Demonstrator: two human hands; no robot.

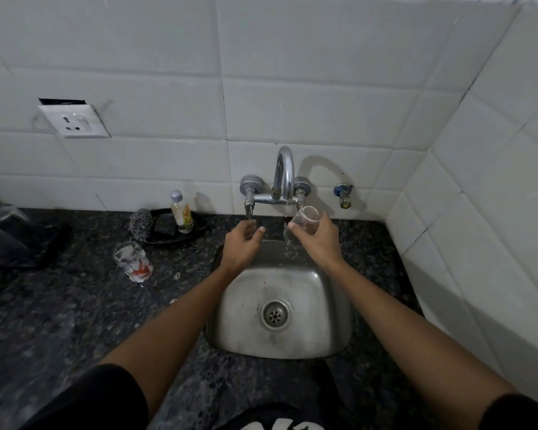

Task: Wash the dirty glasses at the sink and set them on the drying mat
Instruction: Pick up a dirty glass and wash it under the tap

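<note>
Head view looks down on a small square stainless-steel sink (280, 308) sunk into a dark speckled stone surface (75, 305), with white wall tiles behind and to the right. The right hand (319, 240) holds a clear drinking glass (302, 226) tilted under the spout of the curved chrome tap (284, 173); its fingers (323, 221) are curled round the far side of the glass and the thumb lies across the near side. Water runs from the spout past the glass and splashes into the back of the basin. The left hand (241, 243) reaches to the tap's left lever handle (249, 209), thumb and fingers curled toward each other just below it; whether they actually pinch the handle cannot be told.

A second clear glass with a red-orange print (133, 260) stands on the surface left of the sink, well apart from both hands. Behind it, against the wall, a black oval tray (199, 228) carries a small bottle with a yellow label and pale cap (181, 212) and a grey metal scrubber (141, 225). A dark folded mat or cloth (22, 240) lies at the far left edge. A white wall socket (75, 121) sits on the tiles above, and a small valve with a blue handle (343, 193) is fixed to the wall right of the tap.
</note>
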